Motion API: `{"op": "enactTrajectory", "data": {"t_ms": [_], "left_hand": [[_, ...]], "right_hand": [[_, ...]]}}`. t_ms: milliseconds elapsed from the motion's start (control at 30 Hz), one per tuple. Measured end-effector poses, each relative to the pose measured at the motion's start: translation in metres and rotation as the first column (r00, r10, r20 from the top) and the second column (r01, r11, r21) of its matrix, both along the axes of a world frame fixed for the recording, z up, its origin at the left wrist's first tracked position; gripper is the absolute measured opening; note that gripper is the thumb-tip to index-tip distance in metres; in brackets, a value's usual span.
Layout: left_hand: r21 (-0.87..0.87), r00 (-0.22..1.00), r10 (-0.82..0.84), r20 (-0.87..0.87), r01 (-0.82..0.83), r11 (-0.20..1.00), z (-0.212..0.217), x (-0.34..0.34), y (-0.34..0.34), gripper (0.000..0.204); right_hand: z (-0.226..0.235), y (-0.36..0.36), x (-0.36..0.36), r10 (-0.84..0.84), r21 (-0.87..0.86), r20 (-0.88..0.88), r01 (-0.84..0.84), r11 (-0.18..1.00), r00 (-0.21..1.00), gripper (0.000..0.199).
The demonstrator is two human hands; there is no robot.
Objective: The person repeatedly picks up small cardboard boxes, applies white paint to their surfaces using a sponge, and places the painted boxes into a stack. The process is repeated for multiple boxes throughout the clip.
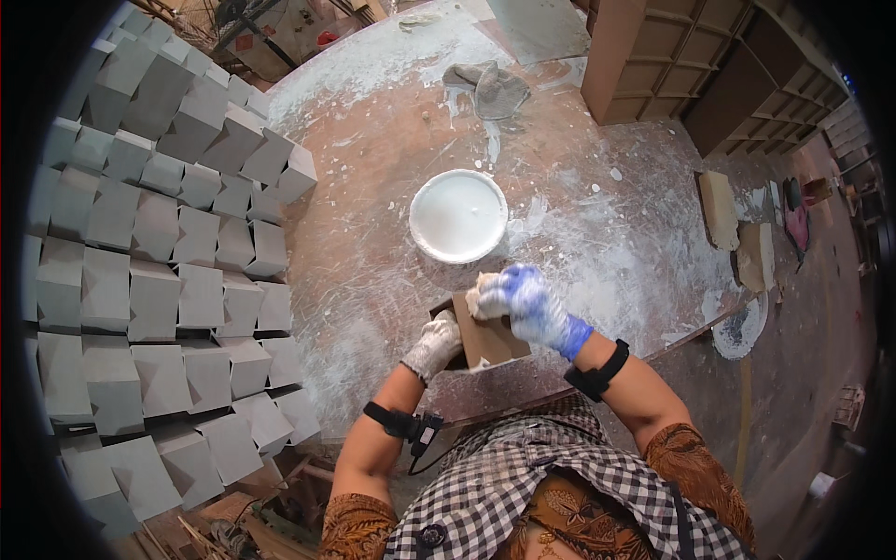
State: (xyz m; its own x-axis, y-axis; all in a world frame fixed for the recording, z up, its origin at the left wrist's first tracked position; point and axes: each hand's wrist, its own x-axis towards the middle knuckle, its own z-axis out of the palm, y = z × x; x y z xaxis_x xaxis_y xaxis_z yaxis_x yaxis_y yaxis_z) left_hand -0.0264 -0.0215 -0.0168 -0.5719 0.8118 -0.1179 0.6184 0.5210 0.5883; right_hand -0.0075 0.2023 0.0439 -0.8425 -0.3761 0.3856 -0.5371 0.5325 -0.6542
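Observation:
A small brown open-ended box (497, 343) is in front of me, a little above the table. My left hand (433, 349), in a whitish glove, reaches into its open left end and holds it; some of the fingers are hidden inside. My right hand (534, 303), in a white and blue glove, is closed on a pale sponge (478, 295) at the box's far upper edge. The right hand is slightly blurred. Just beyond the box stands a round tub (457, 217) of white paint-like liquid.
Stacked pale grey boxes (154, 229) fill the left side. A grey rag (490, 89) lies on the white-smeared table (355, 177). Brown compartmented boxes (644, 65) stand at the far right, with foam blocks (719, 210) and a white-stained round lid or dish (740, 329) nearer.

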Motion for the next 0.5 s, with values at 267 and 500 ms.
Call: {"op": "enactTrajectory", "data": {"t_ms": [267,500], "left_hand": [[-0.504,0.982,-0.012,0.189,0.108,0.857,0.05,0.018,0.017,0.03],[-0.356,0.993,-0.083,0.078,0.105,0.928,0.019,0.017,0.021,0.025]], "right_hand": [[-0.004,-0.002,0.086,0.188,0.035,0.09,-0.191,0.981,0.978,0.046],[-0.055,0.02,0.01,0.008,-0.489,0.402,0.207,0.848,0.915,0.031]]}}
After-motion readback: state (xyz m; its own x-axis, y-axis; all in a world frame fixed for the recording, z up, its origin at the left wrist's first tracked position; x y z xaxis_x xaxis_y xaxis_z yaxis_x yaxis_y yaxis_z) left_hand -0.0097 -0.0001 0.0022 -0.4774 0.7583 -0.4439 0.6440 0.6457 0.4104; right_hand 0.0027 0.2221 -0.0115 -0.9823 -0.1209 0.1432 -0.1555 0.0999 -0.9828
